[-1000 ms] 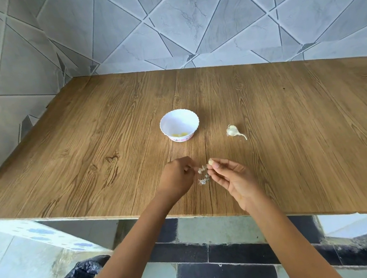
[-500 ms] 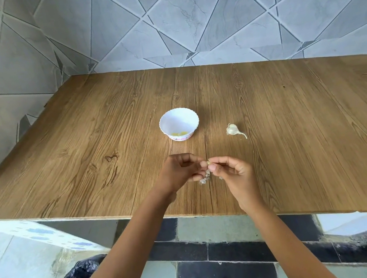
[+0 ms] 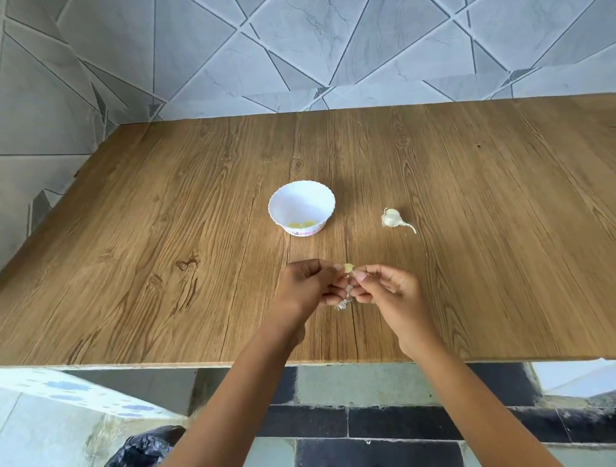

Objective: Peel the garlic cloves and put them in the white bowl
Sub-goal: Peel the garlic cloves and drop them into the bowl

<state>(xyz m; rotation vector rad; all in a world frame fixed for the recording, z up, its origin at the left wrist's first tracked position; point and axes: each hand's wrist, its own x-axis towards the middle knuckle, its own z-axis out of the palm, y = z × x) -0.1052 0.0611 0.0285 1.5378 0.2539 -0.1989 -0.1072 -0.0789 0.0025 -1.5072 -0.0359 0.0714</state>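
— Which step is this?
— Peeling. My left hand [image 3: 306,285] and right hand [image 3: 389,289] both pinch a small pale-yellow garlic clove [image 3: 348,267] just above the brown wood-grain counter [image 3: 147,251].
— Next?
— Probably strip any last skin, then reach forward and drop it into the white scalloped bowl [image 3: 301,203], well apart from my hands.

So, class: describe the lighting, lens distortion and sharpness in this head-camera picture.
Head view: soft, even daylight, no glare on the table; faint shadow right of the white bowl; wide-angle lens bows the wall tiles at left; the garlic clove pinched between left hand and right hand looks tiny, slightly soft.
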